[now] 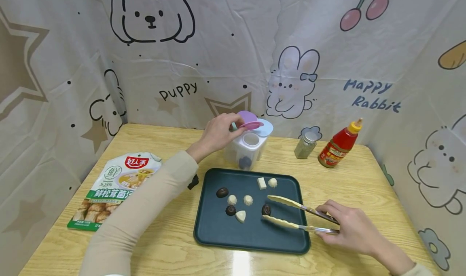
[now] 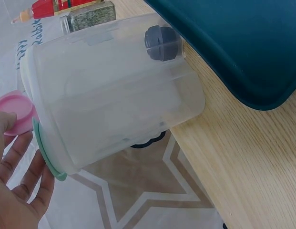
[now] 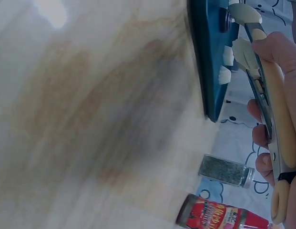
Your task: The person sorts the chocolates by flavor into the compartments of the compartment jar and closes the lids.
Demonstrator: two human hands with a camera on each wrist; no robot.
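My left hand [image 1: 223, 131] reaches over to a clear plastic compartment container [image 1: 247, 148] behind the dark teal tray [image 1: 251, 235]. It pinches the container's raised pink lid flap [image 1: 249, 120]. The left wrist view shows the container [image 2: 114, 90], the pink flap [image 2: 16, 112] and my fingers [image 2: 19, 181] beside it. My right hand [image 1: 346, 223] grips cream-tipped metal tongs [image 1: 295, 215]. Their tips stand apart on either side of a dark round sweet [image 1: 266, 209] on the tray. Several other dark and white sweets [image 1: 248, 200] lie on the tray.
A green food packet [image 1: 116, 187] lies at the table's left. A glass spice jar [image 1: 306, 144] and a red sauce bottle [image 1: 338, 146] stand at the back right. A small black object [image 1: 193, 182] lies by my left forearm. Printed cloth walls enclose the wooden table.
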